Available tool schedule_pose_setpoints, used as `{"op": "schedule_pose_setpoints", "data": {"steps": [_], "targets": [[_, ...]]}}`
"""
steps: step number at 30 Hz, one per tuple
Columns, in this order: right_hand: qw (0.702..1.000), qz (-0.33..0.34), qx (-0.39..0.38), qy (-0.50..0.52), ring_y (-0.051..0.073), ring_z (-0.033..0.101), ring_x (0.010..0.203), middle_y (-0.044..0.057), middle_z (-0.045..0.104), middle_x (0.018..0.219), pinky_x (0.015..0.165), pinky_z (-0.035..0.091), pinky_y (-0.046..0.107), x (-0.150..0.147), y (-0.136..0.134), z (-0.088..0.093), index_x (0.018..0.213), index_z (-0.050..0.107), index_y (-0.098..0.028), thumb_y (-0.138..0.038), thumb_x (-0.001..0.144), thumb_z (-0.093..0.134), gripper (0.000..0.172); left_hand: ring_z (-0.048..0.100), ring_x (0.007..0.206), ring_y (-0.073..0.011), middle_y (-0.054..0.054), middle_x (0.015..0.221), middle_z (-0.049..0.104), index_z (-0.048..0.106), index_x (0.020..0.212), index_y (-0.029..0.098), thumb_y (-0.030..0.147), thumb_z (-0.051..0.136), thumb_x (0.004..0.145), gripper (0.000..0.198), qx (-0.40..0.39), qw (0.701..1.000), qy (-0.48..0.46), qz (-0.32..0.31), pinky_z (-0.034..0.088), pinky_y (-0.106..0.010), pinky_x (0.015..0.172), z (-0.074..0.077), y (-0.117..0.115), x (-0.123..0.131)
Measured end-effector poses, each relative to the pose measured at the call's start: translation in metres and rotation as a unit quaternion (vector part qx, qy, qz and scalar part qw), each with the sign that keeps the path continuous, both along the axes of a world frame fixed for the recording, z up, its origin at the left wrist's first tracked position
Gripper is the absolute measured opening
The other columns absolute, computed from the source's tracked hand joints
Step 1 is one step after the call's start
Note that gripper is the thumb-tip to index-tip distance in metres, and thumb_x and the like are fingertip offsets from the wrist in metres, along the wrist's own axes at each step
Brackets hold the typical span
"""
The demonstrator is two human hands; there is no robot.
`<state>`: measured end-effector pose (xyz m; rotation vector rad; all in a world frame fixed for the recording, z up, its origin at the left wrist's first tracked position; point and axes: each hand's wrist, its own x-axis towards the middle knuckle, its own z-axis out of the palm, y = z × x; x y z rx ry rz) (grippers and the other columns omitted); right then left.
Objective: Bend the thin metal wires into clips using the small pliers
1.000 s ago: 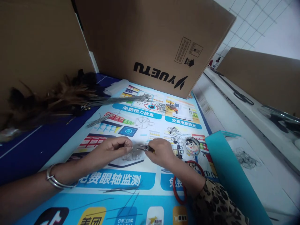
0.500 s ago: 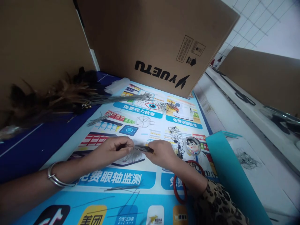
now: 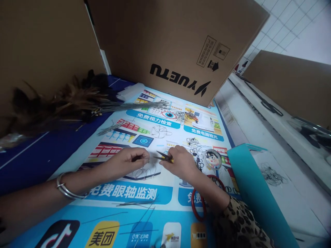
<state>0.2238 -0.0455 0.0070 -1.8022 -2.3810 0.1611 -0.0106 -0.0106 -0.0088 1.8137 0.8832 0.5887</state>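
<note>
My left hand (image 3: 131,161) is closed in a pinch on a thin wire piece (image 3: 144,171) whose loops hang below my fingers over the printed blue poster (image 3: 144,193). My right hand (image 3: 179,162) grips small pliers (image 3: 162,156) with yellow handles; their jaws are apart and point left toward my left fingertips, a short gap away. A silver bangle (image 3: 67,187) sits on my left wrist and a leopard-print sleeve (image 3: 240,224) covers my right forearm.
Loose straight wires (image 3: 137,204) lie near the front. A red ring (image 3: 200,203), a round mirror-like disc (image 3: 213,159) and small wire rings (image 3: 193,146) lie to the right. Feathers on wire stems (image 3: 64,105) lie at left. Cardboard boxes (image 3: 176,44) stand behind; a teal folder (image 3: 256,193) lies at right.
The pliers came off the wire piece and their jaws opened. Both hands shifted slightly up and apart, and the wire loops now hang lower under my left hand.
</note>
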Motion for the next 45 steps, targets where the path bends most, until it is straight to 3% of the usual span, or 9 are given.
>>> {"op": "schedule_pose_setpoints", "data": {"steps": [5, 9, 14, 18, 22, 26, 32, 40, 45], "targets": [[0.997, 0.002, 0.069, 0.024, 0.023, 0.052, 0.097, 0.008, 0.062, 0.097, 0.082, 0.038, 0.035, 0.001, 0.004, -0.008, 0.091, 0.065, -0.019, -0.042, 0.083, 0.07, 0.025, 0.046, 0.059, -0.0119, 0.003, 0.065, 0.052, 0.06, 0.074, 0.017, 0.029, 0.054, 0.081, 0.015, 0.009, 1.0, 0.011, -0.01, 0.036, -0.02, 0.053, 0.001, 0.001, 0.003], [0.988, 0.057, 0.129, 0.063, 0.021, 0.053, 0.096, 0.006, 0.064, 0.092, 0.085, 0.037, 0.036, -0.002, 0.002, -0.012, 0.087, 0.066, -0.019, -0.034, 0.092, 0.059, 0.017, 0.048, 0.061, -0.0126, 0.003, 0.065, 0.053, 0.06, 0.073, 0.018, 0.027, 0.052, 0.08, 0.014, 0.028, 1.0, 0.004, -0.011, 0.038, -0.021, 0.056, 0.001, 0.0, 0.004], [0.976, 0.137, 0.111, 0.126, 0.018, 0.058, 0.087, 0.007, 0.069, 0.089, 0.082, 0.042, 0.032, -0.012, -0.006, -0.015, 0.091, 0.066, -0.018, -0.038, 0.096, 0.051, 0.026, 0.048, 0.061, -0.0117, 0.003, 0.064, 0.054, 0.061, 0.073, 0.018, 0.027, 0.054, 0.081, 0.014, 0.04, 0.999, -0.016, -0.016, 0.038, -0.02, 0.057, -0.006, 0.001, 0.005], [0.98, 0.154, 0.068, 0.107, 0.017, 0.061, 0.082, 0.005, 0.069, 0.083, 0.08, 0.042, 0.03, -0.02, -0.01, -0.014, 0.087, 0.066, -0.019, -0.042, 0.092, 0.057, 0.025, 0.049, 0.061, -0.0111, 0.002, 0.064, 0.055, 0.062, 0.072, 0.017, 0.027, 0.053, 0.081, 0.016, 0.045, 0.999, -0.019, -0.019, 0.037, -0.02, 0.056, -0.008, 0.001, 0.006], [0.986, 0.131, 0.017, 0.1, 0.015, 0.061, 0.076, 0.001, 0.068, 0.075, 0.075, 0.041, 0.026, -0.021, -0.01, -0.01, 0.075, 0.065, -0.021, -0.03, 0.093, 0.054, 0.023, 0.052, 0.065, -0.0122, 0.002, 0.069, 0.06, 0.065, 0.08, 0.018, 0.027, 0.055, 0.083, 0.015, 0.037, 0.998, -0.025, -0.035, 0.039, -0.02, 0.06, -0.009, 0.001, 0.006], [0.985, 0.061, -0.026, 0.16, 0.013, 0.061, 0.073, -0.001, 0.068, 0.074, 0.068, 0.041, 0.022, -0.017, -0.009, -0.008, 0.081, 0.067, -0.021, -0.031, 0.093, 0.054, 0.02, 0.057, 0.07, -0.0147, 0.0, 0.078, 0.062, 0.065, 0.105, 0.019, 0.037, 0.058, 0.087, 0.027, -0.002, 0.998, -0.054, -0.008, 0.044, -0.022, 0.061, -0.009, 0.001, 0.005], [0.95, -0.008, -0.095, 0.298, 0.011, 0.061, 0.067, -0.003, 0.067, 0.069, 0.065, 0.043, 0.02, -0.01, -0.005, -0.012, 0.084, 0.066, -0.021, -0.036, 0.093, 0.053, 0.022, 0.059, 0.062, -0.0137, -0.002, 0.082, 0.064, 0.057, 0.12, 0.018, 0.045, 0.055, 0.092, 0.039, -0.082, 0.99, -0.108, 0.037, 0.043, -0.022, 0.051, -0.006, 0.002, 0.003], [0.903, -0.028, -0.103, 0.416, 0.012, 0.062, 0.066, -0.002, 0.066, 0.067, 0.065, 0.046, 0.021, -0.008, -0.001, -0.023, 0.083, 0.068, -0.021, -0.038, 0.089, 0.058, 0.02, 0.056, 0.063, -0.0156, -0.001, 0.076, 0.061, 0.055, 0.12, 0.021, 0.053, 0.056, 0.089, 0.044, -0.093, 0.983, -0.123, 0.095, 0.042, -0.023, 0.049, -0.011, 0.006, 0.003], [0.883, -0.049, -0.102, 0.455, 0.013, 0.061, 0.064, -0.002, 0.066, 0.065, 0.065, 0.047, 0.023, -0.009, 0.001, -0.026, 0.082, 0.068, -0.02, -0.037, 0.088, 0.06, 0.019, 0.043, 0.053, -0.0114, 0.005, 0.062, 0.051, 0.055, 0.091, 0.02, 0.051, 0.055, 0.09, 0.03, -0.075, 0.973, -0.149, 0.161, 0.035, -0.022, 0.049, -0.008, 0.006, 0.003]]}}
